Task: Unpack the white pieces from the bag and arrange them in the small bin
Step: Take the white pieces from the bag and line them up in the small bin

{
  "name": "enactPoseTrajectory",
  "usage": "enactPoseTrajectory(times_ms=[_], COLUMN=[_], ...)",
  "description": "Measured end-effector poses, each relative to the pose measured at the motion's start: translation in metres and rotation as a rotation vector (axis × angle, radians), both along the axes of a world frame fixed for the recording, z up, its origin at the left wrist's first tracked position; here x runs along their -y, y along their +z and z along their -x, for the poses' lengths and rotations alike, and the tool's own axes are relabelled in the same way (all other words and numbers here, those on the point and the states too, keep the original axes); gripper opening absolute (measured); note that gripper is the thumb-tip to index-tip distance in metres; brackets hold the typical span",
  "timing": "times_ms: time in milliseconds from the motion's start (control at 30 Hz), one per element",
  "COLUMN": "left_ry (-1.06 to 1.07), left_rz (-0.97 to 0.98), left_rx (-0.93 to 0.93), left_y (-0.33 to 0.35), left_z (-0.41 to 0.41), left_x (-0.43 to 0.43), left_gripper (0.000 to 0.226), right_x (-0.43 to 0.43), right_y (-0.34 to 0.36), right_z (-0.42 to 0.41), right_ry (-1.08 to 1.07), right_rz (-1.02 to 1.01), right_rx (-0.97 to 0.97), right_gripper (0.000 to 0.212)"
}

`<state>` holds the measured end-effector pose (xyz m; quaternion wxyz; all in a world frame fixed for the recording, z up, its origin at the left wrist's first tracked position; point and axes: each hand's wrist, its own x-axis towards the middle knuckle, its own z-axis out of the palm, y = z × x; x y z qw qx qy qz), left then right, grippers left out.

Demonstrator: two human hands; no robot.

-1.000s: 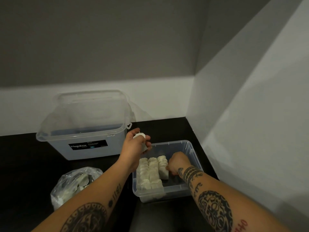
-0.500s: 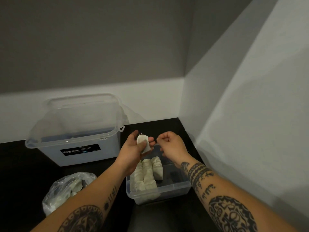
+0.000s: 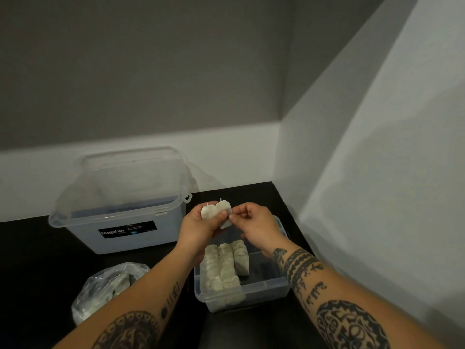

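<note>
My left hand holds a couple of small white pieces up above the small clear bin. My right hand meets it from the right and pinches the edge of the right-hand piece with thumb and forefinger. Inside the bin, several white pieces stand packed in three rows along its left side; its right side is bare. A crumpled clear plastic bag with more white pieces lies at the lower left, partly hidden by my left forearm.
A large clear storage box with a black label stands at the back left on the dark tabletop. Walls close the corner behind and to the right of the small bin.
My right hand rose out of the small bin and came up to my left hand, where it now pinches a white piece. The left hand's pieces are fanned apart.
</note>
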<state>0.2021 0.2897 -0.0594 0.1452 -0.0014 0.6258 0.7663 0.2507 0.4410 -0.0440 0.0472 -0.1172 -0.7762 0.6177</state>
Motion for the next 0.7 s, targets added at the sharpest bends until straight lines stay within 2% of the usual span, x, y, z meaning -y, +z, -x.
enactPoseTrajectory(times_ms=[167,333,533,633,700], left_ry=[0.032,0.000,0.005,0.034,0.046], left_rz=[0.070,0.138,0.086,0.059,0.051], left_rx=[-0.019,-0.056,-0.017,0.025,0.025], left_y=[0.001,0.001,-0.004,-0.009,-0.011], left_z=[0.000,0.000,0.000,0.001,0.001], left_x=[0.003,0.001,0.000,0.005,0.007], left_gripper=[0.012,0.012,0.014,0.017,0.017], right_x=[-0.004,-0.009,-0.017,-0.020,-0.021], right_y=[-0.003,-0.003,-0.007,-0.018,-0.030], right_z=[0.002,-0.001,-0.004,-0.006,-0.006], right_ry=[-0.040,-0.035,-0.055,-0.065,0.008], right_rz=[-0.005,0.017,-0.067,-0.178,-0.366], right_rx=[-0.002,-0.005,0.088,0.205,0.341], right_gripper=[0.010,0.020,0.014,0.004,0.006])
